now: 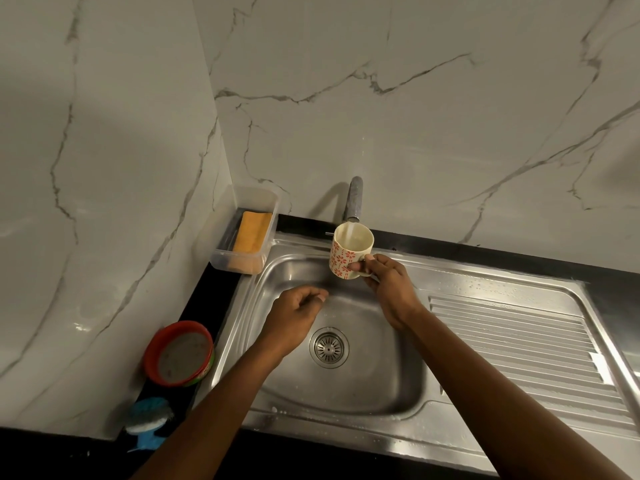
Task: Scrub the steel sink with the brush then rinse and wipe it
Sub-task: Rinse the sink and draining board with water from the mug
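In the head view, my right hand (pixel 388 289) has its grip closed on the handle of the cup (pixel 346 261), held upright directly under the tap (pixel 355 199) spout in the upper middle of the frame. A thin stream seems to run in. The sink (pixel 398 386) basin lies straight below the cup, so I judge the rinse needs only a tip. My left hand (pixel 294 313) hovers over the basin, grip loose and holding nothing. It is the hand nearer the brush (pixel 149 422), at lower left on the table (pixel 225 292), and the orange cloth (pixel 251 232) at upper left.
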